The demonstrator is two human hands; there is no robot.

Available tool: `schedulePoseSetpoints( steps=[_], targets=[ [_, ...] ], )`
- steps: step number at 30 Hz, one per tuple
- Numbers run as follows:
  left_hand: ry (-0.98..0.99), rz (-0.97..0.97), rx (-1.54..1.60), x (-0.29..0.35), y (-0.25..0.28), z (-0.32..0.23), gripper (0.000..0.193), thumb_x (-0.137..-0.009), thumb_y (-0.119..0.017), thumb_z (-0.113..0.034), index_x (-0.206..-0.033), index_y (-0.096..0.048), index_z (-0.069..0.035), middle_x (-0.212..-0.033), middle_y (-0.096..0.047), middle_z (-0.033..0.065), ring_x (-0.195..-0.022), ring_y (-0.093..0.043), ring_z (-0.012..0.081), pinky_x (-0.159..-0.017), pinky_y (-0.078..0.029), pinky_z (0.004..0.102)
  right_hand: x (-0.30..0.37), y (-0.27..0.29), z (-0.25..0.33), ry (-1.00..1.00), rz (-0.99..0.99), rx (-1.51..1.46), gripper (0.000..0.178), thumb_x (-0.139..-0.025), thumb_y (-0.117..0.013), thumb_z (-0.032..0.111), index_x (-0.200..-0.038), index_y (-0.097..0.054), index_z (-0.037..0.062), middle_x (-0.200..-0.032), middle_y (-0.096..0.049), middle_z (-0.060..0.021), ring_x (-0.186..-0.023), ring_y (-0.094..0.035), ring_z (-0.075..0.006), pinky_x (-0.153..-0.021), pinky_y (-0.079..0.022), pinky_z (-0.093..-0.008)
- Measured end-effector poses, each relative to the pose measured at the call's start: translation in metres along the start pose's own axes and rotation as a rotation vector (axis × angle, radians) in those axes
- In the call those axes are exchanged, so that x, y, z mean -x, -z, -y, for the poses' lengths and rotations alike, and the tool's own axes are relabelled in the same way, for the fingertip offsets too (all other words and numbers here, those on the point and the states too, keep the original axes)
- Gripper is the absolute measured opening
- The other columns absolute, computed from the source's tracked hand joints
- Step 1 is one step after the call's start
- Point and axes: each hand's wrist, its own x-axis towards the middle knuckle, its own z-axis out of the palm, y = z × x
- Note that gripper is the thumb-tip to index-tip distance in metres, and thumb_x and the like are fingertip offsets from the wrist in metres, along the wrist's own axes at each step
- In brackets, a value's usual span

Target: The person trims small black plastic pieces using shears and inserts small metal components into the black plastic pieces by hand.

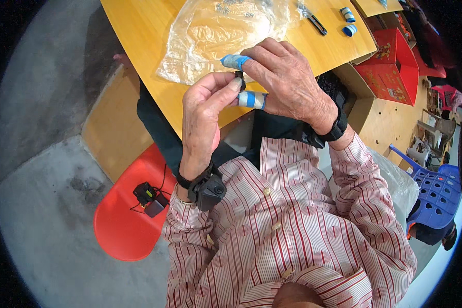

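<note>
My left hand (pixel 204 105) is closed, its thumb and forefinger pinching a small black part (pixel 240 77) over the table's near edge. My right hand (pixel 290 77) comes in from the other side. Blue and white tape wraps its forefinger and thumb, which stretch out apart on either side of the black part; whether they touch it I cannot tell. Just beyond both hands, a clear plastic bag (pixel 205 38) lies spread on the yellow table (pixel 143 31), with small metal pieces (pixel 233 7) at its far end.
A black utility knife (pixel 314 21) and two blue-and-white tape rings (pixel 349 31) lie at the table's far right. Beyond that edge stands a red box (pixel 390 72). A red seat (pixel 123 220) holding black devices (pixel 151 197) is at left; a blue plastic chair (pixel 436 190) stands at right.
</note>
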Motion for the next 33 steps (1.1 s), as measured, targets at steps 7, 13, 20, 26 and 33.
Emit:
schedulePoseSetpoints(
  steps=[7, 13, 20, 26, 33],
  targets=[
    [0.023, -0.014, -0.055, 0.002, -0.011, -0.006, 0.023, -0.086, -0.060, -0.013, -0.099, -0.059, 0.007, -0.089, -0.062, 0.0081, -0.077, -0.059, 0.0113, -0.073, -0.048, 0.0244, -0.001, 0.001, -0.002, 0.029, 0.005, 0.028, 0.035, -0.068, -0.068, 0.031, -0.093, -0.057, 0.0078, -0.088, -0.056, -0.0048, -0.085, -0.054, -0.0220, -0.070, -0.042, -0.0339],
    [0.005, -0.038, -0.129, -0.002, -0.017, -0.003, 0.023, -0.085, -0.060, -0.012, -0.097, -0.060, 0.008, -0.087, -0.062, 0.0084, -0.076, -0.057, 0.0104, -0.071, -0.047, 0.0231, 0.003, 0.004, -0.005, 0.010, 0.053, 0.033, 0.033, -0.067, -0.068, 0.027, -0.092, -0.058, 0.0080, -0.085, -0.056, -0.0041, -0.085, -0.054, -0.0215, -0.071, -0.042, -0.0340],
    [0.030, -0.077, -0.159, -0.005, -0.022, -0.002, 0.026, -0.084, -0.063, -0.015, -0.096, -0.062, 0.007, -0.085, -0.062, 0.0081, -0.074, -0.057, 0.0105, -0.067, -0.045, 0.0224, 0.005, 0.009, -0.004, -0.047, 0.159, 0.050, 0.045, -0.065, -0.075, 0.029, -0.102, -0.060, 0.0057, -0.098, -0.061, -0.0074, -0.092, -0.057, -0.0245, -0.079, -0.047, -0.0354],
    [0.007, -0.093, -0.203, -0.007, -0.025, 0.005, 0.027, -0.083, -0.063, -0.017, -0.094, -0.062, 0.008, -0.081, -0.063, 0.0081, -0.072, -0.056, 0.0108, -0.064, -0.044, 0.0237, 0.006, 0.011, -0.003, -0.073, 0.195, 0.110, 0.046, -0.064, -0.075, 0.029, -0.101, -0.060, 0.0061, -0.099, -0.061, -0.0064, -0.094, -0.056, -0.0234, -0.080, -0.046, -0.0349],
    [0.026, -0.080, -0.245, -0.005, -0.024, 0.010, 0.026, -0.084, -0.064, -0.017, -0.093, -0.062, 0.007, -0.081, -0.063, 0.0068, -0.071, -0.056, 0.0103, -0.063, -0.043, 0.0227, 0.012, 0.007, -0.005, -0.036, 0.119, 0.100, 0.026, -0.071, -0.066, 0.028, -0.088, -0.055, 0.0121, -0.076, -0.053, -0.0025, -0.082, -0.055, -0.0211, -0.069, -0.046, -0.0348]
  ],
)
